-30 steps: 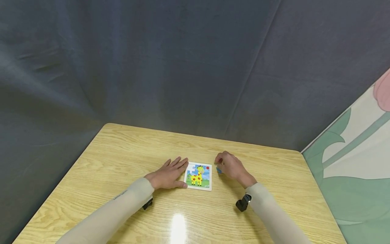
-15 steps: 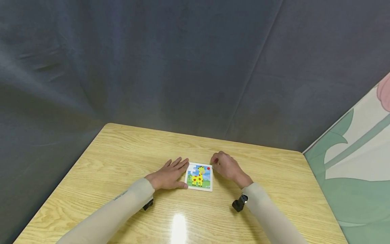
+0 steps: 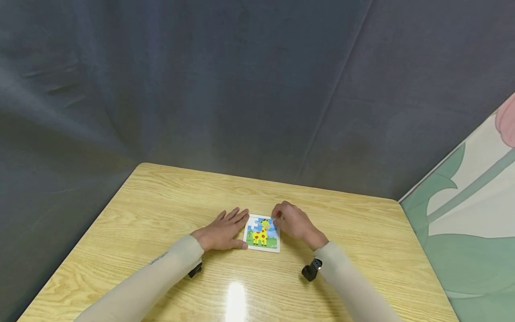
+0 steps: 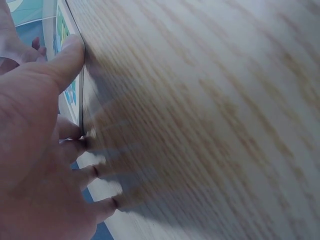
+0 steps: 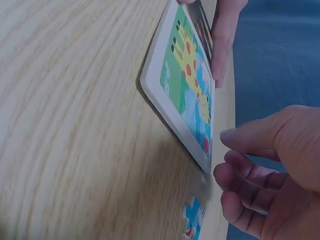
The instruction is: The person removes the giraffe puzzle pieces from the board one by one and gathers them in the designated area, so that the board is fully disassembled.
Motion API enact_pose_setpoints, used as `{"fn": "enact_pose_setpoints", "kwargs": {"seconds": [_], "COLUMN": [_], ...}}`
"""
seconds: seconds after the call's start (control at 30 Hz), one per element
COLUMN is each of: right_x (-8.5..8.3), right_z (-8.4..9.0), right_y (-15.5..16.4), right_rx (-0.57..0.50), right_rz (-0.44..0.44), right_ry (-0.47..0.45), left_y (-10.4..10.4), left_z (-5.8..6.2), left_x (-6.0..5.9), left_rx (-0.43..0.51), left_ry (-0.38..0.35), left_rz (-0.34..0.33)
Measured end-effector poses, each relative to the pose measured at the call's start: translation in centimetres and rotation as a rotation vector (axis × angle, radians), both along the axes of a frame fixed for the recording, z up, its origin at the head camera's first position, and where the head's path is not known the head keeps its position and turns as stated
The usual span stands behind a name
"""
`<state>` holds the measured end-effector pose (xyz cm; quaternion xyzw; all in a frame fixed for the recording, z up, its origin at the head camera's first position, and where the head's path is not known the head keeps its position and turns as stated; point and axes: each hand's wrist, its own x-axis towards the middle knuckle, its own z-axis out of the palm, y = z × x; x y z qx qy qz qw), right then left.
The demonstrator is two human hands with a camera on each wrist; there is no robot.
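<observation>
Giraffe puzzle board [image 3: 262, 233] flat on the tabletop [image 3: 161, 210], between both hands. Left hand [image 3: 220, 232] spread open, steadying its left edge. Right hand [image 3: 293, 221] loosely curled, empty, at the far right corner (nearer the loose blue piece [image 5: 194, 217] just beside that corner)

Left of board: left hand [image 3: 220, 232] lies flat on the table [image 3: 161, 210], against the board [image 3: 262, 233] edge; blocked.
Right of board: right hand [image 3: 293, 221] at the far right corner; loose piece [image 5: 193, 219] beside it.
Near side: bare wood between the forearms.
Far side: open wood up to the grey curtain [image 3: 241, 89].
</observation>
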<state>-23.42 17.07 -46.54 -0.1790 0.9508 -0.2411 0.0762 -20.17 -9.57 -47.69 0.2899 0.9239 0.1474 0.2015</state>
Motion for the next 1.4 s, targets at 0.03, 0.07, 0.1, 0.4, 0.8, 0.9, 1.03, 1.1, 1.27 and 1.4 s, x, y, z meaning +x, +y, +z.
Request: {"fn": "enact_pose_setpoints", "kwargs": {"seconds": [0.03, 0.07, 0.1, 0.4, 0.8, 0.9, 1.03, 1.1, 1.27, 1.4], "right_x": [0.0, 0.1, 0.1, 0.3, 0.7, 0.8, 0.9, 1.0, 1.1, 1.2], "right_z": [0.0, -0.1, -0.1, -0.4, -0.6, -0.6, -0.6, -0.6, -0.4, -0.4], "right_y": [-0.1, -0.2, -0.4, -1.1, -1.8, -1.9, -2.2, -2.3, -2.4, -2.4], "right_rx": [0.0, 0.0, 0.0, 0.028, 0.031, 0.034, 0.059, 0.074, 0.084, 0.052], "right_rz": [0.0, 0.0, -0.001, -0.001, 0.039, 0.05, 0.069, 0.077, 0.072, 0.059], "right_ry": [-0.004, -0.011, -0.016, -0.035, -0.026, -0.015, -0.012, -0.016, -0.041, -0.069], "left_y": [0.0, 0.0, 0.0, 0.0, 0.0, -0.1, -0.1, -0.1, 0.1, 0.1], "left_z": [0.0, -0.1, -0.1, 0.0, -0.2, -0.2, -0.2, -0.2, -0.2, -0.1], "left_x": [0.0, 0.0, 0.0, -0.1, 0.0, 0.0, 0.0, 0.0, 0.0, 0.0], "left_rx": [-0.002, -0.001, 0.0, -0.003, 0.006, 0.006, 0.003, 0.004, 0.005, 0.004], "left_ry": [0.001, 0.002, 0.002, 0.004, 0.007, 0.008, 0.008, 0.007, 0.007, 0.004], "left_rz": [0.0, 0.0, 0.001, -0.001, -0.006, -0.007, -0.006, -0.004, 0.0, -0.003]}}
